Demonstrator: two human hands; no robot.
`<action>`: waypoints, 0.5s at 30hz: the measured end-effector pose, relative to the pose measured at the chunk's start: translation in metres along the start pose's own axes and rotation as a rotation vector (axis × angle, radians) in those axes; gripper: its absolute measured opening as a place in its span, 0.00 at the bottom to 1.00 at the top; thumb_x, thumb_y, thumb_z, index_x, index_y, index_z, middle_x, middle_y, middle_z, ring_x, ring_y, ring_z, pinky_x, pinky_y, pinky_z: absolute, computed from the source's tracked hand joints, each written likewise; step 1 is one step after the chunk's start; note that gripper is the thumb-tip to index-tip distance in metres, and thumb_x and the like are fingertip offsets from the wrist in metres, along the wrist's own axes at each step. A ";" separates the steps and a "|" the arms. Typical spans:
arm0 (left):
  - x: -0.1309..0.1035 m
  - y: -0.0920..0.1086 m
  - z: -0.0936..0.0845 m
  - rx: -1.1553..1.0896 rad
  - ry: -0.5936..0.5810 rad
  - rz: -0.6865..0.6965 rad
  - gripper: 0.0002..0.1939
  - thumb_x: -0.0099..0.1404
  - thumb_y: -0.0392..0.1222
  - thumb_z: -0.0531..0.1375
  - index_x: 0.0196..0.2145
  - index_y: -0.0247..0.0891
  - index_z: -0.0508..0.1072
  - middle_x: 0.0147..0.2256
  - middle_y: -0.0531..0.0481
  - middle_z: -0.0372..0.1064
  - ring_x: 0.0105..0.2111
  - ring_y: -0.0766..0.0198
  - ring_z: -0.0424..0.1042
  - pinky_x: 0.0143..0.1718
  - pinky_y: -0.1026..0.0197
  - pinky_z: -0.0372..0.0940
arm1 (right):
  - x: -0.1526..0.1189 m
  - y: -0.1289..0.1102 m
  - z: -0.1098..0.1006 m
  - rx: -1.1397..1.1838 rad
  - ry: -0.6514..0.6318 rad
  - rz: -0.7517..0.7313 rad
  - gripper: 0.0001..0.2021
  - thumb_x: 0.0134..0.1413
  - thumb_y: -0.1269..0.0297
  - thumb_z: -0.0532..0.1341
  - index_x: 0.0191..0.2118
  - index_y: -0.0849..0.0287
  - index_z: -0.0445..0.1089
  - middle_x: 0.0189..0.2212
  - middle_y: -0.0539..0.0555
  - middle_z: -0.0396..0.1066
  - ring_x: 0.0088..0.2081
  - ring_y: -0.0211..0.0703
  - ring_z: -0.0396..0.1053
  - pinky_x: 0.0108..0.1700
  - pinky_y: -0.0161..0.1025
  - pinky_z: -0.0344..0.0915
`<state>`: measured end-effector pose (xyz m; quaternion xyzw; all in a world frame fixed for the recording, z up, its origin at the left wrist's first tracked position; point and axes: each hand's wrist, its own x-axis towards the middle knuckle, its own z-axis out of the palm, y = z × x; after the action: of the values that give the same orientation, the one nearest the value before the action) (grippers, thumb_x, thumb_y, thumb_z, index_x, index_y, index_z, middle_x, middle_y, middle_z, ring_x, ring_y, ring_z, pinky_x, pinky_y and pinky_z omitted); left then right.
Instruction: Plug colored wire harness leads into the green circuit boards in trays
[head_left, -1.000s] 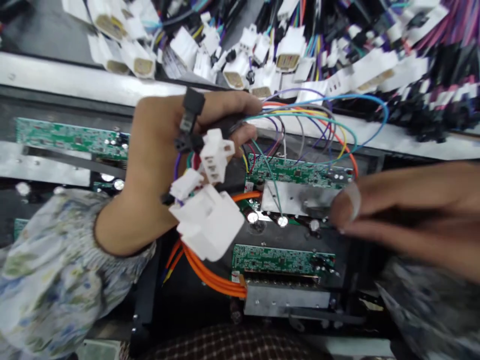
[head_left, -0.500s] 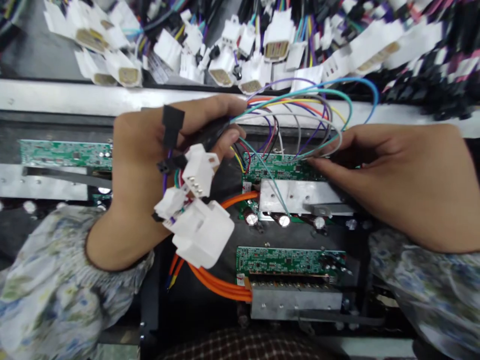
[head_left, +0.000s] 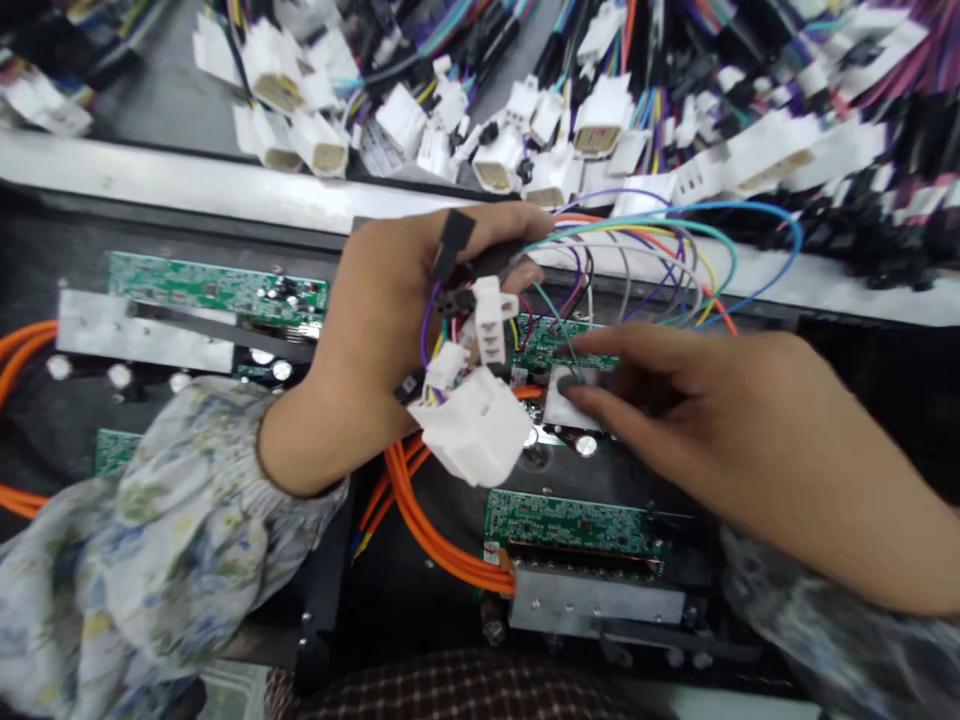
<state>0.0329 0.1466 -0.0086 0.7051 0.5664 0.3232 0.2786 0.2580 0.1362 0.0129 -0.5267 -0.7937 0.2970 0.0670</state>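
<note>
The left hand (head_left: pixel 379 310) holds a bunch of wires (head_left: pixel 600 227) above the middle board (head_left: pixel 544 345), and a white plug (head_left: pixel 481 432) hangs below. A few thin wires seem to be on the board's left end already. The green wire (head_left: pixel 556 313) looks loose, so the wiring seems part done. The right hand (head_left: pixel 727 415) has finger and thumb close together by its end; I can't tell if they pinch it. The other ends are hidden.
</note>
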 end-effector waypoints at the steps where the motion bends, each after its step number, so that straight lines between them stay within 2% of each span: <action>1: 0.000 -0.001 0.000 0.015 0.002 0.004 0.11 0.65 0.40 0.61 0.45 0.41 0.77 0.35 0.54 0.78 0.28 0.64 0.76 0.35 0.61 0.73 | 0.005 -0.004 -0.001 0.054 -0.101 -0.097 0.09 0.54 0.57 0.60 0.38 0.49 0.76 0.21 0.45 0.73 0.20 0.36 0.67 0.22 0.36 0.59; 3: -0.002 -0.005 -0.001 0.084 -0.018 0.029 0.12 0.66 0.43 0.60 0.46 0.42 0.77 0.39 0.53 0.77 0.33 0.61 0.76 0.42 0.57 0.73 | 0.015 -0.005 -0.004 0.164 -0.230 -0.232 0.06 0.54 0.58 0.61 0.32 0.49 0.75 0.24 0.44 0.75 0.22 0.34 0.69 0.23 0.34 0.62; 5: -0.003 -0.009 -0.001 0.177 -0.046 0.064 0.13 0.67 0.46 0.58 0.46 0.43 0.77 0.47 0.49 0.74 0.46 0.52 0.73 0.54 0.46 0.67 | 0.024 -0.002 -0.005 0.196 -0.117 -0.173 0.06 0.52 0.56 0.64 0.29 0.50 0.75 0.26 0.45 0.76 0.24 0.34 0.70 0.24 0.33 0.63; 7: -0.003 -0.012 -0.001 0.249 -0.088 0.071 0.13 0.68 0.43 0.55 0.45 0.43 0.78 0.57 0.47 0.66 0.57 0.43 0.63 0.59 0.37 0.57 | 0.031 0.001 0.001 0.119 0.091 -0.031 0.06 0.49 0.58 0.66 0.27 0.53 0.76 0.24 0.46 0.76 0.22 0.34 0.68 0.23 0.34 0.61; 8: -0.002 -0.013 -0.001 0.294 -0.121 0.072 0.14 0.69 0.42 0.53 0.44 0.43 0.78 0.60 0.48 0.61 0.60 0.40 0.58 0.59 0.35 0.55 | 0.034 0.003 0.007 0.065 0.159 0.015 0.06 0.48 0.59 0.66 0.27 0.54 0.76 0.23 0.47 0.75 0.21 0.34 0.66 0.22 0.34 0.59; 10: 0.000 -0.014 -0.001 0.394 -0.200 0.077 0.16 0.69 0.38 0.50 0.45 0.44 0.77 0.64 0.51 0.56 0.62 0.38 0.53 0.57 0.34 0.54 | 0.037 0.004 0.018 -0.021 0.178 0.021 0.04 0.47 0.62 0.66 0.27 0.56 0.76 0.22 0.47 0.75 0.20 0.33 0.64 0.22 0.34 0.56; 15: 0.007 -0.013 -0.002 0.514 -0.361 0.058 0.18 0.68 0.36 0.51 0.51 0.42 0.74 0.63 0.46 0.58 0.62 0.34 0.54 0.54 0.29 0.54 | 0.037 0.007 0.026 -0.051 0.204 0.020 0.06 0.48 0.59 0.67 0.29 0.55 0.76 0.24 0.47 0.75 0.20 0.33 0.64 0.22 0.33 0.56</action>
<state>0.0243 0.1564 -0.0156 0.8143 0.5505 0.0467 0.1780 0.2363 0.1599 -0.0199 -0.5635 -0.7848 0.2222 0.1309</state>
